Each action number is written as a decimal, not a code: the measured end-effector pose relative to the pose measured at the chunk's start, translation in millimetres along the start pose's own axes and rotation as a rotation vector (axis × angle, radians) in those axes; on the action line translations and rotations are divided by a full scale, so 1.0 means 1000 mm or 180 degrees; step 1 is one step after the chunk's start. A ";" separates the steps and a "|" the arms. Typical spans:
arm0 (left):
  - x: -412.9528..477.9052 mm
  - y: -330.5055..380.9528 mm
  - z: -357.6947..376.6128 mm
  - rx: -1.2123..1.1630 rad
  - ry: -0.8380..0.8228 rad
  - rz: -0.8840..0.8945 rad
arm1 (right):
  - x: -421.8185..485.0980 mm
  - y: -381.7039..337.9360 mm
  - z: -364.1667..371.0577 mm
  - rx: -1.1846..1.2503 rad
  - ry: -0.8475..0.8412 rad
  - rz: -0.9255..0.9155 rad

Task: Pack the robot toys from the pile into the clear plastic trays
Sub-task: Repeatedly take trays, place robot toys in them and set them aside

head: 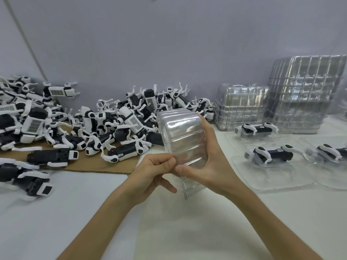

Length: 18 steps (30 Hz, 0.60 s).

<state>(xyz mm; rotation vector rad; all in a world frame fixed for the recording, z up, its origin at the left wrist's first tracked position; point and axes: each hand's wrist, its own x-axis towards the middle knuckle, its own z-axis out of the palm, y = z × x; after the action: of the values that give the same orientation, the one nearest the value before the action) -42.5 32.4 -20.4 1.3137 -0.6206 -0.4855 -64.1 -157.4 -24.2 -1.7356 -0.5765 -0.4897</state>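
Held trays [185, 136]: small clear stack, upright over mid tabletop [187, 231]. Right hand [206, 164] wraps it from the right, thumb on its lower edge. Left hand [155, 171] pinches that same edge. Toy pile [112, 124] along far-left edge, partly on cardboard [105, 167]. Near right edge, three packed toys [270, 155] lie in flat trays [281, 182]. Tray stacks [304, 94] stand behind them.

No lettering on anything here is legible.
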 end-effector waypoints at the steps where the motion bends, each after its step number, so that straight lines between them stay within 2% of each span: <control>1: 0.000 0.000 0.001 0.0006 -0.0016 0.0021 | 0.000 0.000 0.001 0.0000 0.0024 0.0004; 18: 0.006 -0.010 0.004 -0.0033 0.0301 0.0197 | 0.000 -0.004 0.000 -0.0275 0.0215 -0.0042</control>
<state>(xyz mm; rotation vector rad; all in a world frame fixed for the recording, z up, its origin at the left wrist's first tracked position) -40.6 23.8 -28.5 1.2961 -0.5774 -0.3734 -66.8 -157.1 -21.5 -1.7910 -0.5256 -0.5877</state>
